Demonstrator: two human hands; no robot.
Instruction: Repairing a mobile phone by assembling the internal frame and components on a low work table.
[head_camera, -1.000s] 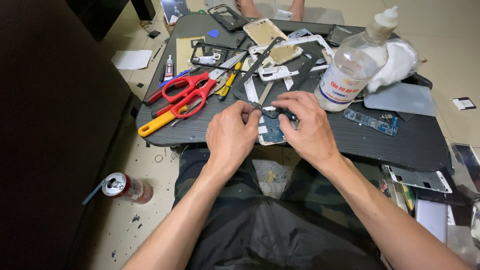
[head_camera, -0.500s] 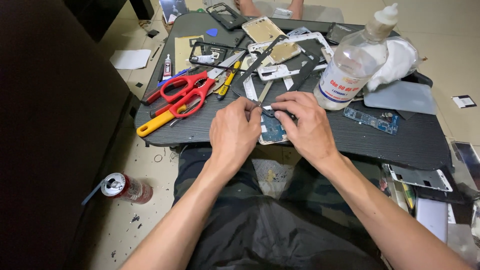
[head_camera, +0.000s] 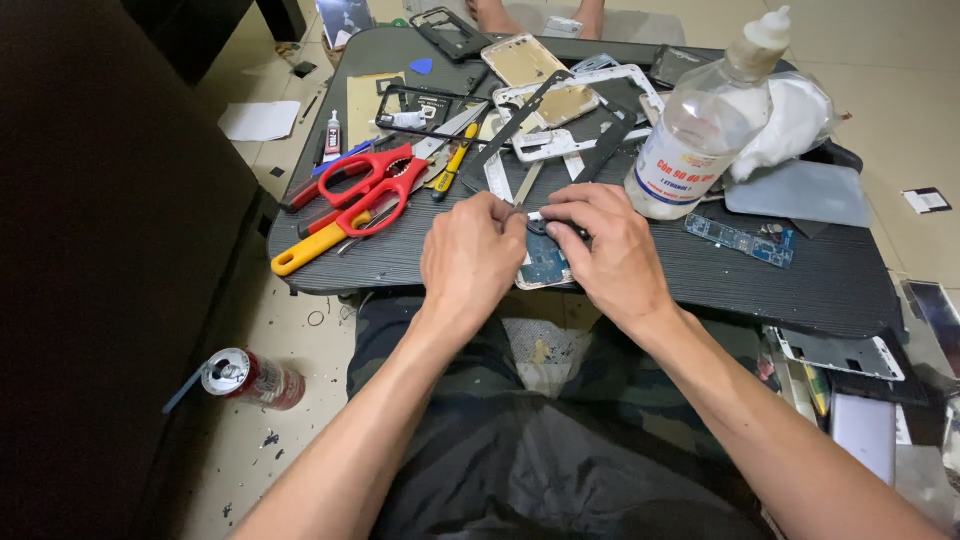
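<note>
A: Hands?

B: Left hand (head_camera: 472, 255) and right hand (head_camera: 610, 255) are side by side at the near edge of the dark surface (head_camera: 820, 290), both on a small blue circuit board (head_camera: 545, 268) lying flat there.

A: Grip state?

B: Left grip is curled down, fingertips together at the board's top edge. Right grip is pinched onto a small dark part (head_camera: 548, 228) on the board. Whether the left actually holds anything, can't tell.

A: Nearby?

B: Red scissors (head_camera: 365, 185) to the left, near a yellow-handled tool (head_camera: 300, 252). A clear bottle (head_camera: 700, 140) with a white cap stands upright just right of the hands, with white cloth (head_camera: 790, 120) beside it. Another blue board (head_camera: 740, 240) lies to the right, apart from the hands. Phone frames (head_camera: 560, 100) are piled behind.

A: Floor?

B: A can (head_camera: 250, 378) on its side, left of the person's leg.
</note>
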